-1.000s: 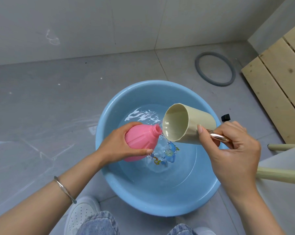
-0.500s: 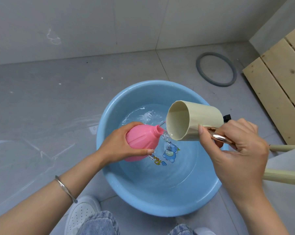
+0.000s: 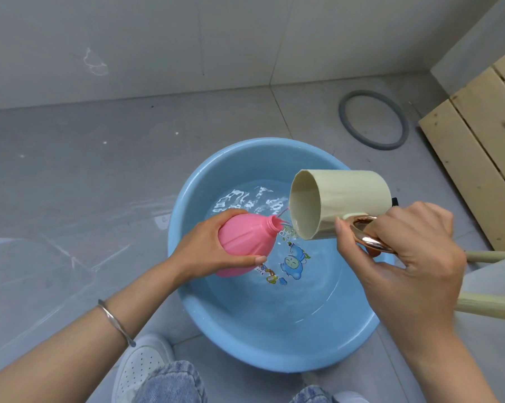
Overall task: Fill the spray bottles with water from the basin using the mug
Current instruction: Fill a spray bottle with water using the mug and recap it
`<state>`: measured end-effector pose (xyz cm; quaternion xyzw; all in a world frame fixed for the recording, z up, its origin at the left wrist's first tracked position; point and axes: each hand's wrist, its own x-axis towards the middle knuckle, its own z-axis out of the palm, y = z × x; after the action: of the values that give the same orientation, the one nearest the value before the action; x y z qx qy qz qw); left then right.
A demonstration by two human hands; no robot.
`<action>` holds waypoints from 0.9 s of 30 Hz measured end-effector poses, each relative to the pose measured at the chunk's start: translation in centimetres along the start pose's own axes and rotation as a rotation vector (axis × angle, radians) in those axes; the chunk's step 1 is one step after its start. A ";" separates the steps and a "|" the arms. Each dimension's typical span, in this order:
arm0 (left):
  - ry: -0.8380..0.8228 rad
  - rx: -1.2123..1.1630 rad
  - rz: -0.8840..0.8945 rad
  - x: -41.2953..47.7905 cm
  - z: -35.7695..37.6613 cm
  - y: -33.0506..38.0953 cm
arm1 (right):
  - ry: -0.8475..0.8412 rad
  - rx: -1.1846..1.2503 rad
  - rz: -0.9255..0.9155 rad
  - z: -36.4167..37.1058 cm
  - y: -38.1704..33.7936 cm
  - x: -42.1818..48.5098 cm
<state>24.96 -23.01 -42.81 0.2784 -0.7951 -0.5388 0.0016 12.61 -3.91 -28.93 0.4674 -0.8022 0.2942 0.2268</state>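
A blue basin (image 3: 274, 353) of water stands on the grey floor in front of me. My left hand (image 3: 204, 248) grips a pink spray bottle (image 3: 245, 242) without its cap, tilted over the water with its open neck pointing right. My right hand (image 3: 411, 257) holds a cream mug (image 3: 347, 199) by its shiny copper handle (image 3: 367, 237). The mug lies tipped on its side, mouth facing the bottle's neck, a small gap between them. A little water shows inside the mug's lower rim.
A grey rubber ring (image 3: 373, 119) lies on the floor behind the basin. Wooden slats (image 3: 483, 135) stand at the right. A small black part (image 3: 394, 201) peeks out behind the mug. Pale green bars (image 3: 489, 306) cross at the right edge. My shoe (image 3: 140, 365) is below the basin.
The mug has moved up and to the right, away from the bottle's neck. The pink bottle has stayed nearly in place over the water.
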 end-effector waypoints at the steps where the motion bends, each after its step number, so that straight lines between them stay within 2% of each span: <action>1: -0.001 -0.001 -0.001 0.0 0.0 0.0 | 0.002 -0.009 -0.016 0.0 -0.1 0.0; 12: 0.015 -0.033 -0.007 -0.1 0.0 0.3 | 0.024 -0.118 -0.247 0.5 -0.7 -0.3; 16: 0.011 -0.023 -0.011 -0.1 0.0 0.3 | 0.030 -0.101 -0.226 1.1 -0.4 -0.7; 19: 0.003 -0.027 0.001 -0.1 -0.1 0.3 | 0.017 0.027 -0.010 1.5 0.3 -0.9; 23: 0.005 -0.039 -0.007 -0.1 -0.1 0.3 | -0.020 0.379 0.606 3.3 3.7 -1.7; 24: 0.005 -0.039 -0.009 -0.1 0.0 0.3 | -0.065 0.412 0.700 4.2 4.8 -2.1; 27: 0.000 -0.035 -0.007 -0.1 -0.1 0.2 | -0.208 0.284 0.737 6.8 7.3 -4.1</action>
<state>24.93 -22.95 -42.56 0.2811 -0.7846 -0.5526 0.0045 7.41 -3.20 -38.40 0.2026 -0.8861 0.4147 -0.0427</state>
